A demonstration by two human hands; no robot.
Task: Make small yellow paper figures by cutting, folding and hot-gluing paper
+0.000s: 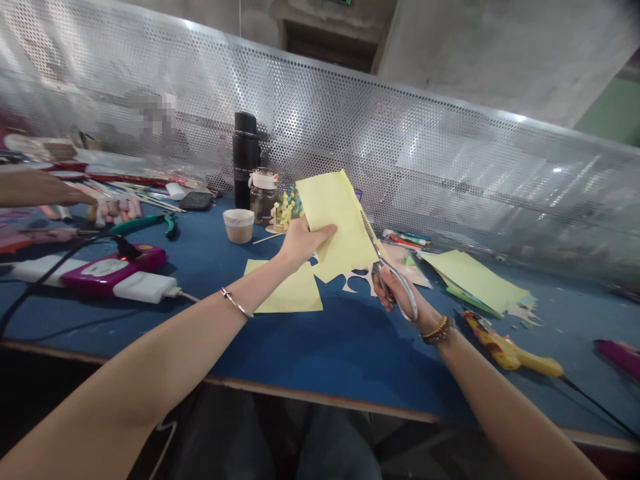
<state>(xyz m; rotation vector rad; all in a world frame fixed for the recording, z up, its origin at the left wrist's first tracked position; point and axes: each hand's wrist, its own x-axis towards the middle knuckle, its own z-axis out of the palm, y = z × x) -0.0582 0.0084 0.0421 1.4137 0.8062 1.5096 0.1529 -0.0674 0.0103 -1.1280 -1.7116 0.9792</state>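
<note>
My left hand (303,241) pinches a yellow sheet (337,213) between thumb and fingers, holding it up above the table. My right hand (393,290) is closed round the handles of silver scissors (407,300). The scissor blades lie along the right edge of the raised sheet, with a narrow strip of yellow beside them. Below my left hand, another yellow sheet (287,293) lies flat on the blue table (340,353). Pale paper scraps with rounded cutouts (356,283) are between my hands.
Behind my left hand stand a paper cup (239,227), a jar (264,200) and a black bottle (245,160). Yellow sheets (475,277) and a yellow glue gun (515,353) lie right. A power strip (115,270), pliers (145,224) and another person's hand (50,190) are left.
</note>
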